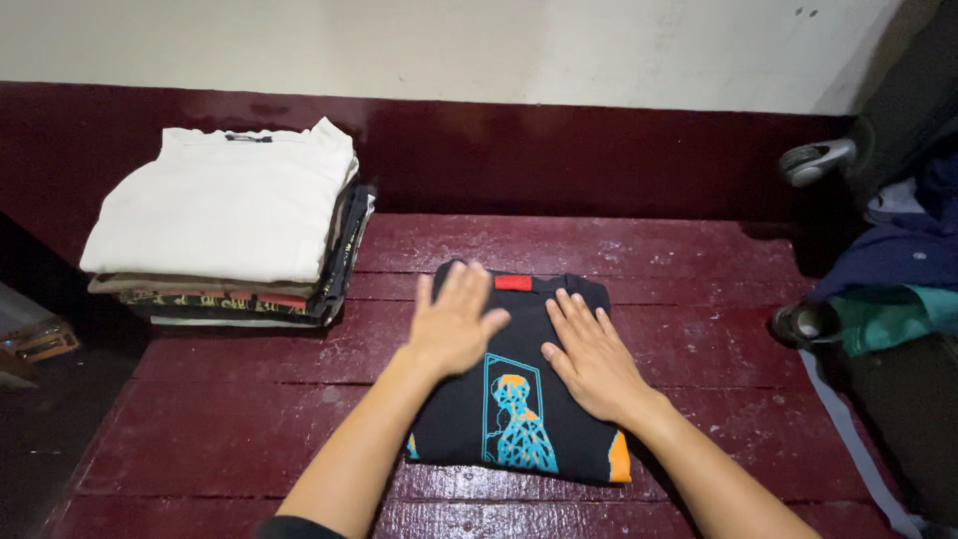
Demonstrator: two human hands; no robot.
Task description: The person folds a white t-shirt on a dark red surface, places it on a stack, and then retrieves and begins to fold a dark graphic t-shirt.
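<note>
Left hand (457,324) lies flat, palm down, fingers spread, on upper left part of a folded black cotton T-shirt w/ a blue-and-orange printed figure (519,414); right hand (592,357) lies flat beside it on the shirt's right half, fingers together, pointing up and left. Both hands open, pressing on cloth, not gripping anything; thumbs near each other but apart. Shirt sits mid-frame on a dark red painted wooden plank platform (699,269), a small red neck label (513,282) showing at its far edge, orange patch at its near right corner. To the left, well apart from the shirt, a stack of folded garments (225,299) on the same platform, topped by a folded cream-white T-shirt (225,205); darker and patterned pieces under it. Behind: dark red skirting, then pale wall (449,40). At right edge, a heap of blue and green clothing (898,289) and a grey caster wheel (813,160), both off the planks.
</note>
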